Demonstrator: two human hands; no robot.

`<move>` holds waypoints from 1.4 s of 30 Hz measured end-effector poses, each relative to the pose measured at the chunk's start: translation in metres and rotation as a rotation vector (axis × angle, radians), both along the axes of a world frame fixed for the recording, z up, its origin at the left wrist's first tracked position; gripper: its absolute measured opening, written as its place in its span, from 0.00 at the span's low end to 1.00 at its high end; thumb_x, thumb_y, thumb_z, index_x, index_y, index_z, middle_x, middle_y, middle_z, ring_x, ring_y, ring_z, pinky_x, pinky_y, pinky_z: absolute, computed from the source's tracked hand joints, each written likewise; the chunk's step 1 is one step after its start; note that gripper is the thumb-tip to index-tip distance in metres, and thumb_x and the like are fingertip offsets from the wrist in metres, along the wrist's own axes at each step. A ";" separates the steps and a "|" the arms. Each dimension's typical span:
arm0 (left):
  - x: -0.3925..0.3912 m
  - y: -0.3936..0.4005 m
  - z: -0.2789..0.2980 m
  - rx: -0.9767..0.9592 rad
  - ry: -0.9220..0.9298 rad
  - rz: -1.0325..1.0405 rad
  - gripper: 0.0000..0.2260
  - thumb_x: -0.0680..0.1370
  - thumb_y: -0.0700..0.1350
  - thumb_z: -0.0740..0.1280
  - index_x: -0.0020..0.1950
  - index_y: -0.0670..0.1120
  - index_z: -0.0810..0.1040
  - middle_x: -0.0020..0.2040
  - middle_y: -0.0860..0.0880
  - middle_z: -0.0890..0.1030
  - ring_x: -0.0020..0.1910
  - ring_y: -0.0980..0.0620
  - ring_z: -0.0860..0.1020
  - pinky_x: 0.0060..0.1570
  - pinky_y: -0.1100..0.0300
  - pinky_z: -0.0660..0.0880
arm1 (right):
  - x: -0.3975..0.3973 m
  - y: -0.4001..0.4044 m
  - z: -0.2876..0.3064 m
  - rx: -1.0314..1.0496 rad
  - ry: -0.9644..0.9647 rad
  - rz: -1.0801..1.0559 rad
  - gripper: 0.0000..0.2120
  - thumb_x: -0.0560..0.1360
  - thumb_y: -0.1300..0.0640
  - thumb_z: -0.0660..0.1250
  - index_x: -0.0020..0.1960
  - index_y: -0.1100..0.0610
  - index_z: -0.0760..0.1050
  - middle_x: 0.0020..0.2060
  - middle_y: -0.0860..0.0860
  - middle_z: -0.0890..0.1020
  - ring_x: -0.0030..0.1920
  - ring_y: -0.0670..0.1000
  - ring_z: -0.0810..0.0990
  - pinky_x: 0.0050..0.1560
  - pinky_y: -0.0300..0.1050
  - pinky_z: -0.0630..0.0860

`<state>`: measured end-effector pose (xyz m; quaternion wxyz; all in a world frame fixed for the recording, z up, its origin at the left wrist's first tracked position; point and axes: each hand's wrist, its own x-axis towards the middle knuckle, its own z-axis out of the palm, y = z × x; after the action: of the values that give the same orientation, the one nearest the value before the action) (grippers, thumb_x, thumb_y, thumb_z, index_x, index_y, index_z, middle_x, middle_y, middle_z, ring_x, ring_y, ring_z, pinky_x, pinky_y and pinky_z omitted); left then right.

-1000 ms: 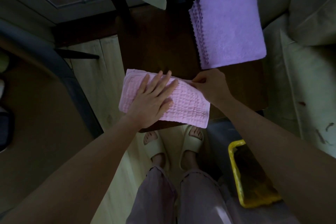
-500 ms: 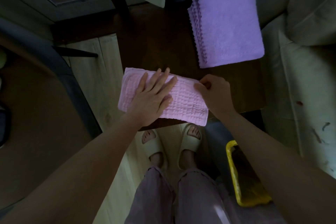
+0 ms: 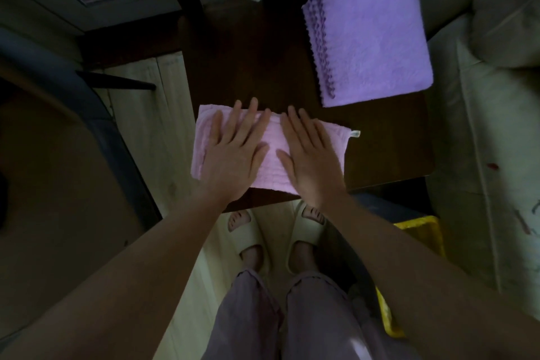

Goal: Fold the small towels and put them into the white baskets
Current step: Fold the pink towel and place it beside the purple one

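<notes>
A pink waffle-textured towel, folded into a strip, lies at the near edge of a dark wooden table. My left hand rests flat on its left half, fingers spread. Flat on the right half lies my right hand, fingers apart as well. A small white tag sticks out at the towel's right end. A stack of purple towels sits at the table's far right. No white basket is in view.
A yellow bin stands on the floor at lower right, beside a pale sofa. A dark chair frame is on the left. My feet in pale slippers stand under the table's near edge.
My right hand let go of the towel's right edge and now lies flat on it. The left hand stayed pressed on the left half.
</notes>
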<state>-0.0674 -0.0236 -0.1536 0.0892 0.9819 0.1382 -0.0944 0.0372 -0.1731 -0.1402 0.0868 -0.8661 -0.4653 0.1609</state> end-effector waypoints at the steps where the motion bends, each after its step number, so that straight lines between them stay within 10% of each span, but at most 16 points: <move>1: 0.000 0.001 -0.003 -0.008 -0.008 0.013 0.26 0.83 0.57 0.43 0.79 0.51 0.45 0.79 0.47 0.46 0.78 0.44 0.44 0.75 0.43 0.41 | 0.005 -0.005 -0.006 -0.020 -0.014 0.041 0.28 0.83 0.46 0.51 0.78 0.58 0.54 0.77 0.56 0.57 0.77 0.53 0.54 0.77 0.49 0.48; 11: 0.002 0.017 0.007 -0.101 -0.008 0.388 0.28 0.82 0.59 0.46 0.79 0.50 0.44 0.79 0.46 0.42 0.77 0.44 0.40 0.74 0.39 0.40 | 0.017 -0.026 0.006 -0.138 -0.104 -0.051 0.29 0.83 0.45 0.44 0.78 0.61 0.49 0.77 0.57 0.53 0.78 0.53 0.49 0.77 0.50 0.50; 15: -0.009 0.023 0.017 -0.386 -0.256 0.790 0.27 0.82 0.57 0.53 0.78 0.46 0.55 0.77 0.44 0.57 0.75 0.45 0.59 0.72 0.44 0.60 | -0.017 0.003 0.015 0.069 0.003 -0.064 0.27 0.83 0.49 0.51 0.78 0.59 0.51 0.77 0.56 0.54 0.78 0.52 0.49 0.77 0.50 0.48; 18: -0.021 0.028 0.021 -0.665 -0.334 1.121 0.25 0.79 0.60 0.60 0.70 0.46 0.66 0.62 0.48 0.73 0.56 0.53 0.76 0.50 0.59 0.74 | -0.040 0.023 0.010 0.120 0.066 -0.074 0.27 0.83 0.49 0.50 0.78 0.59 0.52 0.77 0.55 0.54 0.78 0.51 0.50 0.77 0.49 0.47; 23: -0.030 0.037 0.020 -0.795 -0.287 1.065 0.18 0.79 0.61 0.60 0.48 0.45 0.73 0.39 0.52 0.76 0.33 0.59 0.75 0.28 0.71 0.70 | -0.050 0.043 -0.001 0.091 0.078 -0.111 0.27 0.82 0.51 0.52 0.77 0.60 0.51 0.77 0.56 0.56 0.77 0.53 0.51 0.77 0.52 0.51; 29: -0.030 0.046 0.025 -0.951 -0.232 1.115 0.18 0.78 0.61 0.60 0.49 0.47 0.72 0.44 0.48 0.79 0.41 0.52 0.80 0.40 0.59 0.78 | -0.044 0.038 -0.008 0.128 0.116 -0.040 0.27 0.82 0.51 0.48 0.78 0.60 0.51 0.77 0.54 0.52 0.78 0.51 0.49 0.77 0.52 0.50; 37: -0.044 0.057 0.030 -1.173 -0.172 1.076 0.15 0.81 0.58 0.57 0.47 0.50 0.76 0.40 0.53 0.81 0.32 0.64 0.80 0.26 0.73 0.72 | -0.046 0.043 -0.012 0.026 0.047 0.047 0.27 0.82 0.50 0.45 0.78 0.60 0.49 0.78 0.54 0.50 0.78 0.52 0.46 0.77 0.50 0.45; 42: -0.046 0.061 0.030 -1.192 -0.189 1.051 0.11 0.81 0.57 0.57 0.54 0.52 0.73 0.45 0.53 0.80 0.39 0.59 0.81 0.35 0.67 0.75 | -0.043 0.040 -0.016 -0.004 0.006 0.156 0.27 0.82 0.50 0.46 0.78 0.60 0.50 0.78 0.55 0.52 0.78 0.52 0.47 0.77 0.49 0.44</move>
<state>-0.1130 0.0373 -0.1232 0.6431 0.5792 0.5008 -0.0141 -0.0061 -0.1328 -0.1558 0.0736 -0.8269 -0.5306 0.1710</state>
